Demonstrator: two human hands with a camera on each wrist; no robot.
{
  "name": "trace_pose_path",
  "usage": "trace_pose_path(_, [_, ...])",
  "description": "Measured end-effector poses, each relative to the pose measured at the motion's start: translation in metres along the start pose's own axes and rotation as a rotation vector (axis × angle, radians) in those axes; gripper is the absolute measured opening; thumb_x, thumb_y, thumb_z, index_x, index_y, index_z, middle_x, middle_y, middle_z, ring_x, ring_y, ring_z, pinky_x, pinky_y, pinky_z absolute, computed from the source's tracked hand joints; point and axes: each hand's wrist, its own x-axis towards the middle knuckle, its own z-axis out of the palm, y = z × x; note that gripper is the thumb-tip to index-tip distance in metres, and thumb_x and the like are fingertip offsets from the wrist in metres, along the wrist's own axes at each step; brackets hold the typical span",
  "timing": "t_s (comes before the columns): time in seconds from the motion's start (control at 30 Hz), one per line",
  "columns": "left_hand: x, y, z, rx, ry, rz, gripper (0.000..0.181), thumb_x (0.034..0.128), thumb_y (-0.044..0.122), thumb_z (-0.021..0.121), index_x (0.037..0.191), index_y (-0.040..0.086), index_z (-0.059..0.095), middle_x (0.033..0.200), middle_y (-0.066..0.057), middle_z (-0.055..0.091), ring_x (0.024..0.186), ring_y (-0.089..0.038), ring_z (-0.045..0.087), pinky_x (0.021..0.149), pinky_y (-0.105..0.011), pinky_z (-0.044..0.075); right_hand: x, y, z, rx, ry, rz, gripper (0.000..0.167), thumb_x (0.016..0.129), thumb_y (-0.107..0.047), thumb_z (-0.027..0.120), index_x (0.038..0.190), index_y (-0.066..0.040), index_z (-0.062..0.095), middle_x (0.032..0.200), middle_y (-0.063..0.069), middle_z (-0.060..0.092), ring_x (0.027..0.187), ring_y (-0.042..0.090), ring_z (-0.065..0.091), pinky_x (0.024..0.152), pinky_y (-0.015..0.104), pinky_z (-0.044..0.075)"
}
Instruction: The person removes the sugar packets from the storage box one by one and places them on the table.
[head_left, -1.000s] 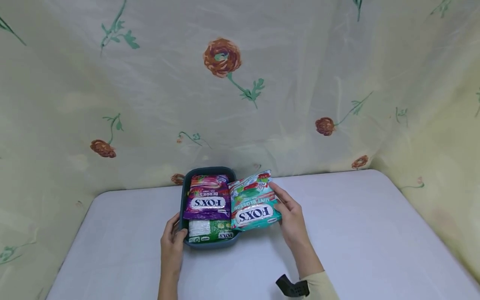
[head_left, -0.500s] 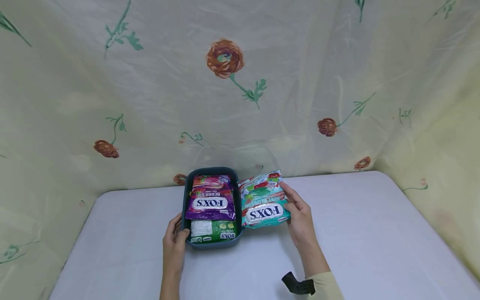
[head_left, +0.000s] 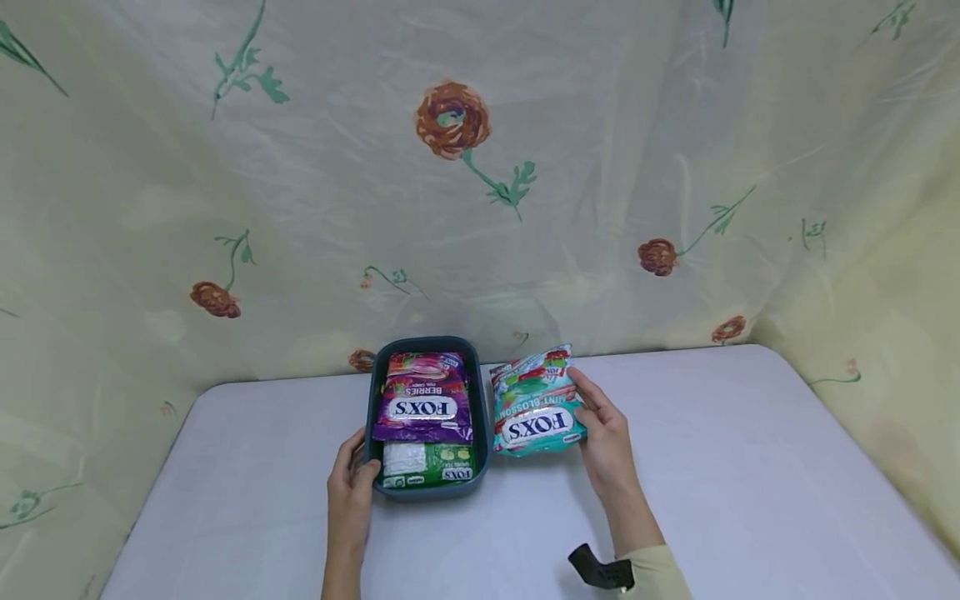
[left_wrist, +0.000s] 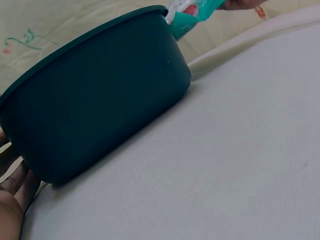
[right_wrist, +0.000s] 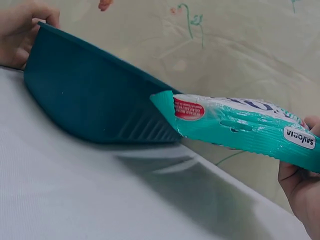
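Note:
A dark teal plastic basket [head_left: 482, 433] stands on the table. Inside it lie a purple Fox's Berries candy bag [head_left: 424, 408] and, nearer to me, a green Fox's candy bag [head_left: 431, 464]. My left hand [head_left: 350, 492] grips the basket's near left side, thumb at the rim and fingers along the outer wall. Just right of the basket, my right hand [head_left: 606, 442] holds a teal Fox's Mint Blossom candy bag [head_left: 534, 402] by its right edge, thumb on top. In the right wrist view this bag [right_wrist: 235, 125] hangs above the table, its shadow below.
A white-covered table [head_left: 720, 467] extends to both sides. Behind it hangs a flower-printed curtain [head_left: 555, 275], close to the basket's far end. A black wrist device [head_left: 600, 571] sits at my right sleeve [head_left: 655, 575].
My right hand has moved the teal candy bag to the right, from over the basket's right rim to beside it. My left hand keeps its grip on the basket. The view has shifted slightly.

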Motion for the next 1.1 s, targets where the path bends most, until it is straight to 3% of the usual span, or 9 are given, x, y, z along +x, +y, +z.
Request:
trace_pose_path(0.37, [0.001, -0.002, -0.001, 0.002, -0.003, -0.027, 0.048, 0.0902, 0.008, 0.047, 0.137, 0.016, 0.046, 0.137, -0.007, 0.050, 0.125, -0.020, 0.048, 0.086, -0.003, 0.037, 0.005, 0.019, -0.001, -0.042, 0.039, 0.054, 0.048, 0.099, -0.004, 0.034, 0.142, -0.022, 0.042, 0.155, -0.003, 0.028, 0.139, 0.016, 0.032, 0.095, 0.014, 0.044])
trace_pose_path(0.7, [0.002, -0.003, -0.001, 0.011, -0.002, -0.032, 0.048, 0.0895, 0.009, 0.047, 0.137, 0.017, 0.046, 0.136, -0.006, 0.051, 0.124, -0.019, 0.049, 0.086, -0.003, 0.037, 0.010, 0.026, -0.003, -0.110, 0.078, 0.066, 0.049, 0.098, -0.004, 0.034, 0.142, -0.023, 0.042, 0.155, -0.006, 0.028, 0.143, 0.010, 0.022, 0.114, 0.029, 0.027])
trace_pose_path(1.1, [0.003, -0.003, -0.002, -0.012, -0.001, -0.009, 0.047, 0.0908, 0.008, 0.047, 0.137, 0.016, 0.046, 0.136, -0.009, 0.052, 0.125, -0.022, 0.050, 0.088, -0.006, 0.038, 0.017, 0.029, -0.007, -0.221, 0.072, 0.042, 0.050, 0.098, -0.003, 0.035, 0.143, -0.024, 0.041, 0.156, -0.005, 0.025, 0.146, 0.011, 0.014, 0.118, 0.033, 0.019])
